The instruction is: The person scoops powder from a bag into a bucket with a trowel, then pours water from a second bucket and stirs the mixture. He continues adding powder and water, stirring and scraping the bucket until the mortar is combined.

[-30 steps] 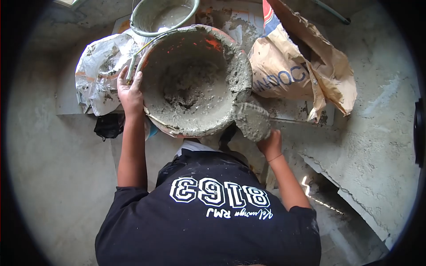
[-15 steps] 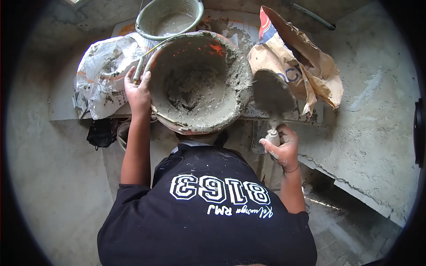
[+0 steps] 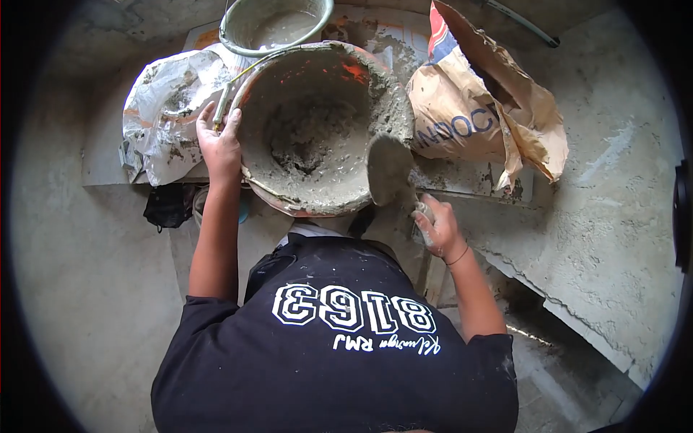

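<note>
My left hand lies against the left side of a round mortar tub, thumb at its rim and fingers stretched apart. Between thumb and fingers rests the grip of a bucket handle. Wet grey mortar coats the inside of the tub, thick along its right wall. My right hand is closed around the handle of a mortar-covered trowel. The trowel's rounded blade is tilted on edge and overlaps the tub's lower right rim.
Behind the tub stands a green bucket holding grey liquid. A torn paper cement bag is at the right, a white plastic sack at the left. Ahead of me is the back of a person in a black shirt. A broken slab edge runs at lower right.
My right hand has moved left, bringing the trowel from beside the cement bag to the tub's right rim and turning its blade on edge. My left hand stays at the tub.
</note>
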A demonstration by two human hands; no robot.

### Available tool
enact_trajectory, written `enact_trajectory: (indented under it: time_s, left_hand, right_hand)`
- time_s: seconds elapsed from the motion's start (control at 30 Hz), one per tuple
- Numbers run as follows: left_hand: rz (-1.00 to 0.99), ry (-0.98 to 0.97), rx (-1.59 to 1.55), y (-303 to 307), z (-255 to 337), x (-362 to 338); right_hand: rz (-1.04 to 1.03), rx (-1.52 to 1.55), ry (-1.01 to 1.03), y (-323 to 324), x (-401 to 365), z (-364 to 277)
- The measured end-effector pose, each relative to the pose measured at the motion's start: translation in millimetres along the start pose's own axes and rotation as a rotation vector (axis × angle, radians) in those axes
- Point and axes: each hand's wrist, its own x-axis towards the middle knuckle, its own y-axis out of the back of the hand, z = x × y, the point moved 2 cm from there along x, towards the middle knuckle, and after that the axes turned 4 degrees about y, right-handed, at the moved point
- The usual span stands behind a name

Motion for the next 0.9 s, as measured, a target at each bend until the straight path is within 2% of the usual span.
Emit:
enact_trajectory:
  time_s: [0.13, 0.2, 0.23, 0.27, 0.33, 0.4, 0.47, 0.5, 0.57, 0.77, 0.9]
  left_hand:
    - [0.004, 0.020, 0.029, 4, -4, 4]
    - [-0.002, 0.023, 0.026, 0, 2, -1]
    - [-0.002, 0.025, 0.038, 1, 2, -1]
    - [-0.005, 0.025, 0.050, 2, 2, 1]
    - [-0.020, 0.005, 0.001, 7, -9, 8]
    - [-0.010, 0.018, 0.021, 9, -11, 10]
    - [-0.014, 0.032, -0.045, 6, -9, 7]
    - [-0.024, 0.028, -0.063, 6, -11, 8]
    - [-0.041, 0.032, -0.085, 8, -12, 8]
    - [-0.012, 0.072, -0.120, 4, -12, 0]
    - [-0.032, 0.084, -0.165, 1, -13, 0]
  right_hand:
    - [0.004, -0.046, -0.073, -5, -41, 44]
    - [0.140, 0.028, -0.198, -3, -59, 59]
    - [0.205, 0.094, -0.196, -4, -64, 64]
    - [0.208, 0.094, -0.194, -2, -71, 66]
    - [0.310, 0.404, -0.213, 6, -76, 61]
    - [0.345, 0.376, -0.175, 21, -65, 29]
    - [0.348, -0.017, -0.086, 40, -51, -1]
    - [0.353, -0.027, -0.083, 49, -42, -14]
    - [0.305, -0.395, 0.083, 57, -31, -41]
    - [0.315, -0.506, -0.069, 29, -30, -90]
    - [0.279, -0.581, -0.064, -1, -31, -140]
